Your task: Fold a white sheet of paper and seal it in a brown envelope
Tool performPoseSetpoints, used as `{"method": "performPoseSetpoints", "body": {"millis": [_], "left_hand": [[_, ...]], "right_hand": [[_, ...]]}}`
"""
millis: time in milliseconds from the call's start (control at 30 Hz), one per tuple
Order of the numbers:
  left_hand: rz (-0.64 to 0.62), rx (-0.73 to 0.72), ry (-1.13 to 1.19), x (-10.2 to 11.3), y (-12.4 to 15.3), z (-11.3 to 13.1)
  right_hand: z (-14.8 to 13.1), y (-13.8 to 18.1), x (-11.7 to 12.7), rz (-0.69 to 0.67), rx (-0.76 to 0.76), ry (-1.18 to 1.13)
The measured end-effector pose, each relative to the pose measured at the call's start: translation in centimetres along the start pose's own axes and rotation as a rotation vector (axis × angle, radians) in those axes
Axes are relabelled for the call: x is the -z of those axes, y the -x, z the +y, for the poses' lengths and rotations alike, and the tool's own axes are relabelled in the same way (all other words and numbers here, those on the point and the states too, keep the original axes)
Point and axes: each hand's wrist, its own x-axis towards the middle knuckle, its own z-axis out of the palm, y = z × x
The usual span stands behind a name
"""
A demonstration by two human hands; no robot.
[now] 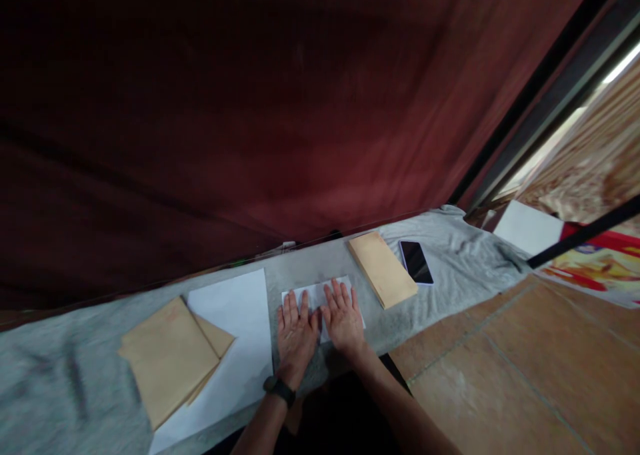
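Note:
Both my hands lie flat on a small white sheet of paper [318,296], which may be folded; they cover much of it. My left hand [296,335] presses on its left part, fingers stretched out and holding nothing. On its right part rests my right hand [343,315], fingers slightly spread. Left of them is a larger white paper [245,322], partly covered by a loose pile of brown envelopes [173,358]. A neat stack of brown envelopes [383,268] sits to the right of my right hand.
A dark-screened phone [416,263] lies beyond the stack. Grey cloth [465,255] covers the narrow bench. A dark red curtain [300,142] hangs behind it. At the right are a white box [527,227], a dark bar [585,235] and a tiled floor [500,368].

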Motion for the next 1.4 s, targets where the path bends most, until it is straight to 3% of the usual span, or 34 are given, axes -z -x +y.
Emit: {"method": "performPoseSetpoints", "body": {"millis": [167, 400, 633, 833, 1133, 1400], "left_hand": [[0.024, -0.012, 0.037, 0.1, 0.1, -0.1], [0.065, 0.058, 0.053, -0.5, 0.5, -0.1], [0.104, 0.086, 0.072, 0.0, 1.5, 0.0], [0.006, -0.111, 0.147, 0.2, 1.4, 2.9], [-0.06, -0.063, 0.104, 0.2, 1.2, 2.1], [-0.069, -0.099, 0.125, -0.2, -0.7, 2.2]], "right_hand": [[-0.4, 1.0, -0.7, -0.058, 0.07, -0.048], [3.0, 1.7, -1.5, 0.051, 0.047, 0.01], [3.8, 1.9, -1.6, 0.06, 0.037, 0.05], [3.8, 2.1, -1.9, 0.072, 0.047, 0.054], [3.8, 2.2, -1.9, 0.106, 0.056, 0.029], [3.7, 2.1, -1.5, 0.065, 0.042, 0.052]]}}
